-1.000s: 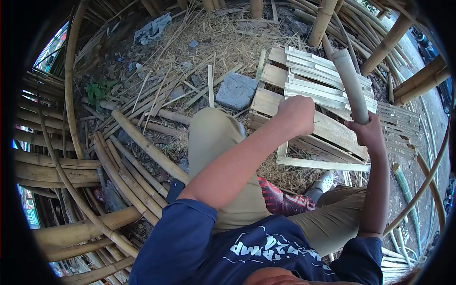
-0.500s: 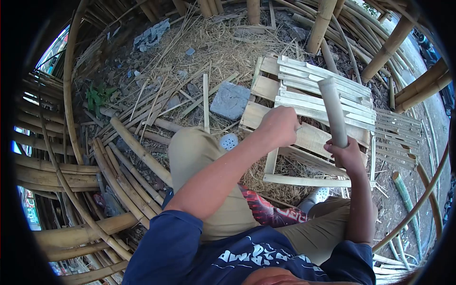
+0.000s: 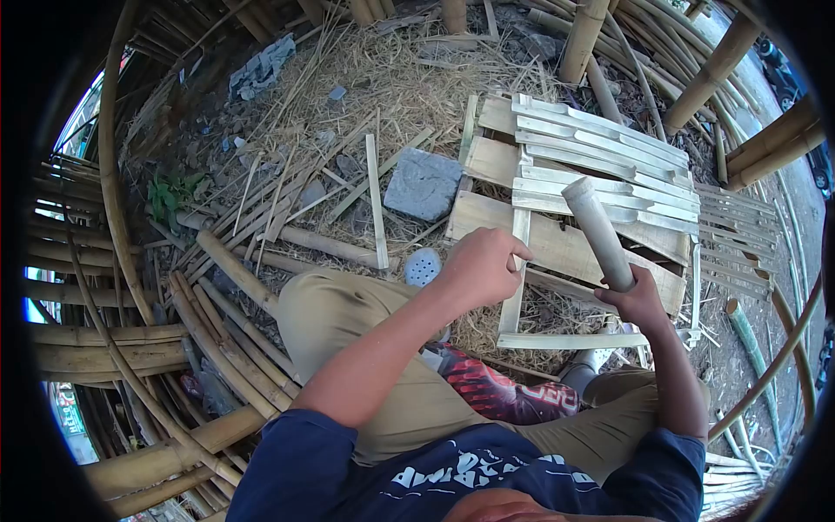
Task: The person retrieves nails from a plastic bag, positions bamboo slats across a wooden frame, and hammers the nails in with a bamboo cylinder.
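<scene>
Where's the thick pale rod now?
Head view, right of centre: the thick pale rod is in the right hand, its far end seen against the pale slats.

The slatted frame [image 3: 570, 248] lies ahead and to the right, its strips [image 3: 600, 143] set across its boards. The left hand [image 3: 478, 270] is over the frame's near left corner; the right hand [image 3: 635, 296], around a tube [image 3: 600, 235], is over its near right part. Left of the frame sits a stone block [image 3: 424, 184], with a shoe [image 3: 424, 265] on its near side. Poles [image 3: 235, 339] lie farther left, a plant [image 3: 174, 193] beyond them. A post [image 3: 587, 39] stands behind the frame. Right of it, probably on the ground, is another slatted panel [image 3: 735, 235].
</scene>
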`<state>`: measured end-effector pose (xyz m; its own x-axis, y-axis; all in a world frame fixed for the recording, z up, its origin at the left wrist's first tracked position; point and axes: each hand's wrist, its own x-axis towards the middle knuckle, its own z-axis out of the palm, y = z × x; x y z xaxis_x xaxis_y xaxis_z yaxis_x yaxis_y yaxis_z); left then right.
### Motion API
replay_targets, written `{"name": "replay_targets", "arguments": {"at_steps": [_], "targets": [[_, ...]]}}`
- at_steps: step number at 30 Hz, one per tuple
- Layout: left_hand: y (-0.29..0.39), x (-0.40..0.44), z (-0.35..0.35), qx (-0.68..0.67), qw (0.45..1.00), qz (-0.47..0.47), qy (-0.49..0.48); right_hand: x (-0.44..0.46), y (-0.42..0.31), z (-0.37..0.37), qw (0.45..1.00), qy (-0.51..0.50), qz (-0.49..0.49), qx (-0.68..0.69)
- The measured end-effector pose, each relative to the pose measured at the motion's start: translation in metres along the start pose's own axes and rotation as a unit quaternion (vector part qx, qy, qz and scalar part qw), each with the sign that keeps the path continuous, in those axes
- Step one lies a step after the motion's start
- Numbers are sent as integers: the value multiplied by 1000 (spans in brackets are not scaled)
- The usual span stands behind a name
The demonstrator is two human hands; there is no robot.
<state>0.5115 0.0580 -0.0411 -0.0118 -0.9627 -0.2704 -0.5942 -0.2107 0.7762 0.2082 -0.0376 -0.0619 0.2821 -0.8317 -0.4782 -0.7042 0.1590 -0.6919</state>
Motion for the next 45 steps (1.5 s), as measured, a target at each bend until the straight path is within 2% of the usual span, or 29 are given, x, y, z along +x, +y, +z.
{"name": "replay_targets", "arguments": {"at_steps": [3, 10, 18, 21, 23, 25, 31, 34, 37, 40, 45], "targets": [[-13, -10, -3, -16, 1000, 3, 11, 13, 26, 10, 998, 15, -44, -37], [-36, -20, 4, -49, 999, -4, 10, 10, 34, 31, 997, 6, 14, -81], [-60, -18, 21, -140, 990, 10, -6, 13, 37, 42, 992, 13, -31, -122], [-73, -16, 28, -168, 986, 3, -12, 4, 15, 41, 996, -2, 13, -93], [-79, -16, 30, -169, 986, 7, 5, 2, 18, 42, 997, 5, -3, -73], [-76, -23, 26, -177, 984, -9, 0, -2, 10, 44, 999, -1, 16, -51], [-61, -30, 14, -166, 985, -37, 4, 3, 15, 47, 1000, -8, -13, 4], [-58, -22, 14, -127, 991, 0, 42, 2, 20, 46, 999, 3, -36, -4], [-40, -22, 6, -86, 995, -16, 55, 2, 26, 41, 999, -1, -39, -9], [-23, -21, 0, -28, 994, 11, 103, -1, 26, 35, 999, 2, -42, 2], [19, -22, -16, -19, 989, 24, 142, 13, 35, 29, 996, 22, -82, 19]]}}
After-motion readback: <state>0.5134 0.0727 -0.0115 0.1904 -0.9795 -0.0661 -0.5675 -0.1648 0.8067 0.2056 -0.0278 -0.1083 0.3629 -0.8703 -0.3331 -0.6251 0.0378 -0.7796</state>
